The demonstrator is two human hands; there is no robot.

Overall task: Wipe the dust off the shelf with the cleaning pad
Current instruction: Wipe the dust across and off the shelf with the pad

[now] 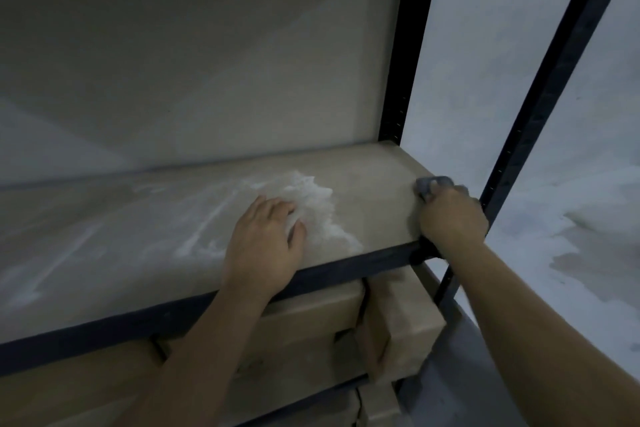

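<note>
Dust, a white powdery drift (311, 204) on the pale board shelf (138, 236), lies under the flat, spread left hand (263, 243), while the right hand (450, 215) grips the grey cleaning pad (431, 185) at the shelf's corner, so a sweep toward it risks pushing powder off the edge.

Storage room or stockroom, dimly lit. Black metal racking with perforated uprights (396, 87) carries a plain board shelf (121, 236) streaked with white dust (311, 204). Cardboard boxes (398, 319) packed tight on the tier below. Bare grey plaster wall (485, 62) behind and to the right, with a patchy, stained concrete floor (588, 253).
</note>
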